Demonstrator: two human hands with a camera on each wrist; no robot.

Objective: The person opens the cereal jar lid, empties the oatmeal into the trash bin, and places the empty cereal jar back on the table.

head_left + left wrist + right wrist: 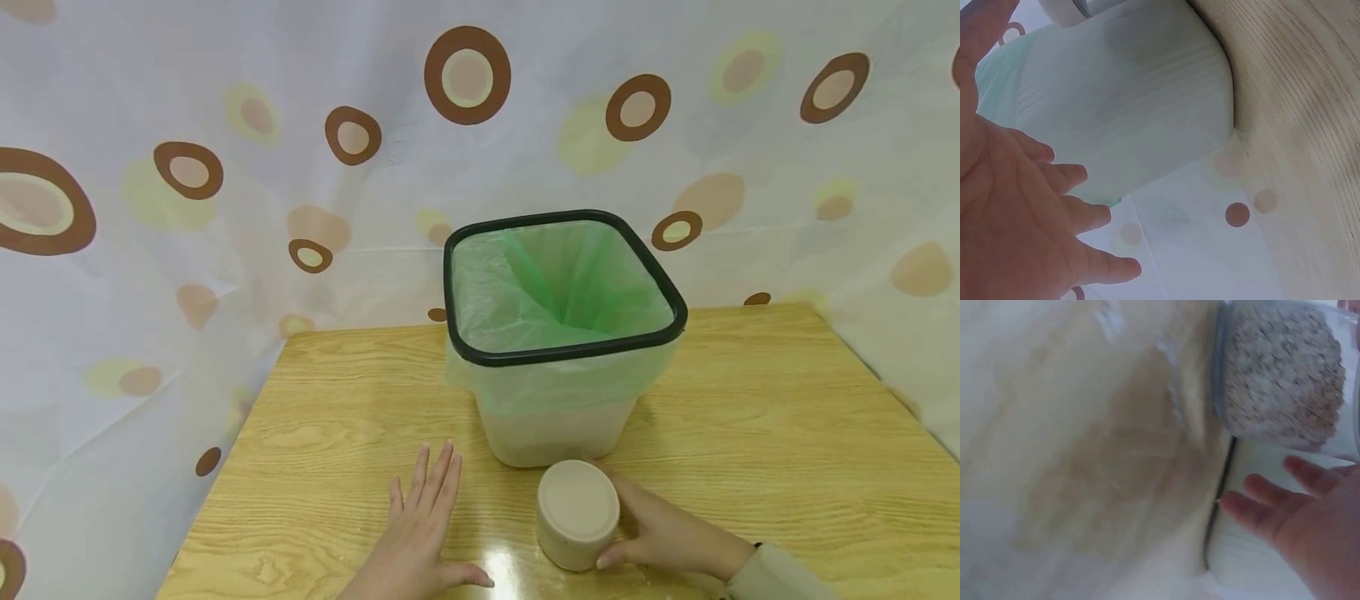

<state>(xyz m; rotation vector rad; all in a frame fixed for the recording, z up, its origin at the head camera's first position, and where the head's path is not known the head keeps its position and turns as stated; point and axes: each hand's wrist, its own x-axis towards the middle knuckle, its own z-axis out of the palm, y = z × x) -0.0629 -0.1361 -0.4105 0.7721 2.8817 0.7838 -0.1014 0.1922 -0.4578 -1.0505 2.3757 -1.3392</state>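
Observation:
A jar with a beige lid [577,504] stands on the table before the bin. The right wrist view shows its clear wall and pale flakes [1285,375] like oats inside. My right hand [652,529] is at the jar's right side, thumb in front and fingers toward the back. In the right wrist view those fingers [1266,512] are extended and spread beside the jar, not curled round it; whether the thumb touches is unclear. My left hand [420,533] is left of the jar, holding nothing, fingers straight and thumb out.
Behind the jar stands a white bin [555,433] with a black rim [570,354] and a green plastic liner [495,292]. The wood-grain table [337,417] extends on both sides. A white sheet [405,183] with brown circles hangs around it.

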